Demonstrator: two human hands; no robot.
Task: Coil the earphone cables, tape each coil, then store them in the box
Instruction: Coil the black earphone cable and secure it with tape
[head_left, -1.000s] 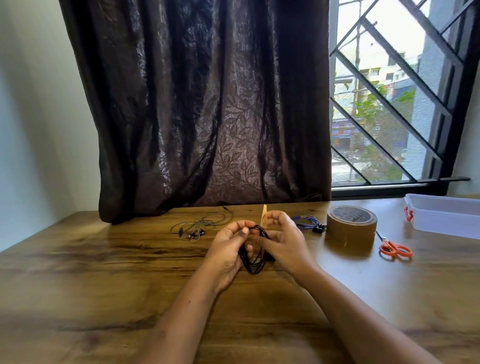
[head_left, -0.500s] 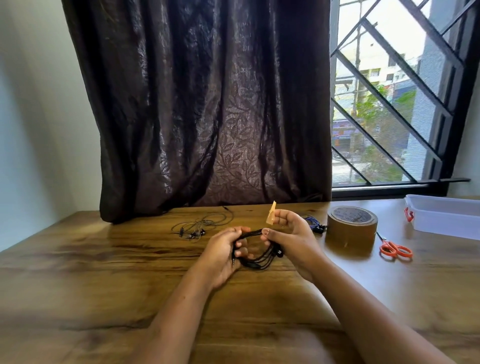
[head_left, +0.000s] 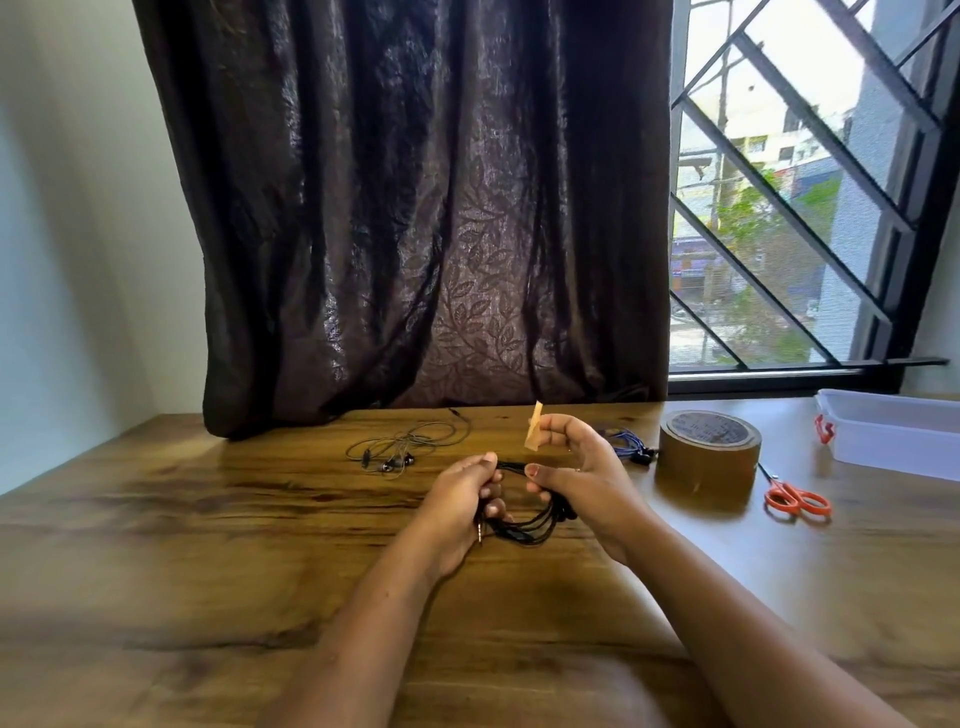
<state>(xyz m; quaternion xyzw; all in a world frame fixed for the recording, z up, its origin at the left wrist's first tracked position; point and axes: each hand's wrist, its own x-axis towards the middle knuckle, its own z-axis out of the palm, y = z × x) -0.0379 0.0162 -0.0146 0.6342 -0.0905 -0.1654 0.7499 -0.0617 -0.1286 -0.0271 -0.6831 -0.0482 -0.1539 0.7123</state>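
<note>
The black earphone coil (head_left: 524, 531) hangs between the two hands. The left hand (head_left: 460, 501) grips its left side in curled fingers, and the right hand (head_left: 589, 480) pinches its right side under the thumb. A short tape strip (head_left: 535, 434) stands up from the right hand's raised fingers. The tape roll (head_left: 707, 457) sits just right of that hand, and the print on its top is too blurred to read. The box (head_left: 893, 434) lies farther right, cut off by the frame edge.

Both forearms extend forward, hands close together. Left hand (head_left: 460, 501): fingers curled round black coiled earphone cable (head_left: 524, 532). Right hand (head_left: 589, 483): thumb grip on same coil, small tan tape strip (head_left: 534, 435) at raised fingertips.
</note>
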